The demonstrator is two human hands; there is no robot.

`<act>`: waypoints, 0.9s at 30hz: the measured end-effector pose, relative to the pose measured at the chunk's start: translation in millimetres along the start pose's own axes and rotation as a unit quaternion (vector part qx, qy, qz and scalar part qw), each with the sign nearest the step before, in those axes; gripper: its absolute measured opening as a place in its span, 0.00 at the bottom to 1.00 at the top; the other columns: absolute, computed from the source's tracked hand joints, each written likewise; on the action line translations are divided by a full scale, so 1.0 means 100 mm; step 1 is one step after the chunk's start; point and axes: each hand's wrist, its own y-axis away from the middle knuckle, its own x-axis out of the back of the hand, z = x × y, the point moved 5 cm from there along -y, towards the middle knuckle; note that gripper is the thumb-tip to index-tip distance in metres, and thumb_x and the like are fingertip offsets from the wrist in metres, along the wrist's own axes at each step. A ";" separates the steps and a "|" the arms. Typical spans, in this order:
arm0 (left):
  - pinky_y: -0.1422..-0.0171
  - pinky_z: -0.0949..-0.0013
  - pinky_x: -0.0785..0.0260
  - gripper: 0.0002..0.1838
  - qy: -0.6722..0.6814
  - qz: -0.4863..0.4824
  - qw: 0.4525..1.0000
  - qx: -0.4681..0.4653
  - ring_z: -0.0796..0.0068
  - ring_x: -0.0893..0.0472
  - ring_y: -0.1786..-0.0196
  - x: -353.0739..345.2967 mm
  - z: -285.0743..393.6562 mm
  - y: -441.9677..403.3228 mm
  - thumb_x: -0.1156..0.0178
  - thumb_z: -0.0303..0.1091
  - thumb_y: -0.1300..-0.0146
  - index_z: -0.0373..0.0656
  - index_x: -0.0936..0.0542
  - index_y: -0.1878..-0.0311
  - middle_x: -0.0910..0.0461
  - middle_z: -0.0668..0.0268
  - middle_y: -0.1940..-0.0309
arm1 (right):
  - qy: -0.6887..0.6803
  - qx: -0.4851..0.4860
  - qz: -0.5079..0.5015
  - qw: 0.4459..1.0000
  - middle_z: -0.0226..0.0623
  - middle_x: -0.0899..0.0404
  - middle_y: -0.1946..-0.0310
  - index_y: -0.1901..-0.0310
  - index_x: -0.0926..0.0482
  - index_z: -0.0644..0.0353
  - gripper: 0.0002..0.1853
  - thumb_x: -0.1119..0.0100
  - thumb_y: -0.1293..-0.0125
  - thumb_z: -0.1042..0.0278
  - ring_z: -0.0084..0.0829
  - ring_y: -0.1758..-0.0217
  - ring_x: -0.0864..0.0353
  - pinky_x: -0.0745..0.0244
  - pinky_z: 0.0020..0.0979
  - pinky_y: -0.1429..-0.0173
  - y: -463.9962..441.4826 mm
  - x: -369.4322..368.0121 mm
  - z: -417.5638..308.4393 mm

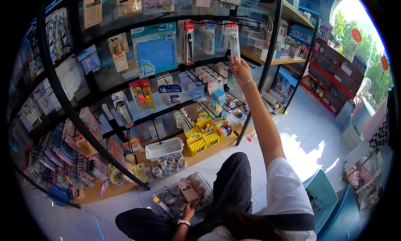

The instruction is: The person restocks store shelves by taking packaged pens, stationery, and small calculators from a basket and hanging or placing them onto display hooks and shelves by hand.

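My right hand (240,72) is stretched up to the rack, its fingers pinching the lower end of a slim clear blister pack (234,42) by a hook. What lies inside the pack is too small to name. Down at my lap, my left hand (189,211) has its fingers closed at the lower edge of a pink calculator (188,191). The calculator is over a clear plastic bin (207,183) full of small packaged goods, which stands on the floor between my legs.
A black rack post (267,53) stands beside my right arm. Hooks carry a blue mat pack (154,53) and other stationery. On the low shelf are a white basket (164,149), yellow boxes of glue sticks (204,141) and small jars (167,168). A teal bin (323,191) is at my right.
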 end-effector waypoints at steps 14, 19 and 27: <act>0.55 0.63 0.29 0.11 -0.051 0.007 0.998 0.027 0.57 0.19 0.59 0.02 -0.33 0.06 0.42 0.35 0.42 0.40 0.21 0.58 0.19 0.52 0.65 | 0.027 -0.033 -0.031 0.999 0.39 0.24 0.57 0.56 0.28 0.66 0.11 0.48 0.33 0.67 0.12 0.76 0.36 0.35 0.11 0.72 -0.07 -0.03 -0.05; 0.55 0.63 0.29 0.11 -0.066 0.013 0.998 0.013 0.57 0.19 0.60 0.03 -0.29 0.07 0.42 0.34 0.42 0.38 0.22 0.59 0.19 0.52 0.65 | -0.004 -0.045 -0.029 0.999 0.42 0.25 0.54 0.52 0.31 0.68 0.13 0.49 0.33 0.69 0.12 0.75 0.35 0.34 0.11 0.73 -0.11 -0.01 -0.02; 0.56 0.64 0.29 0.10 -0.054 0.015 0.998 0.023 0.59 0.19 0.61 0.06 -0.28 0.06 0.43 0.33 0.42 0.38 0.21 0.59 0.19 0.54 0.66 | -0.022 -0.083 -0.026 0.996 0.49 0.27 0.52 0.50 0.32 0.71 0.15 0.48 0.34 0.71 0.15 0.70 0.27 0.27 0.11 0.69 -0.60 -0.13 0.20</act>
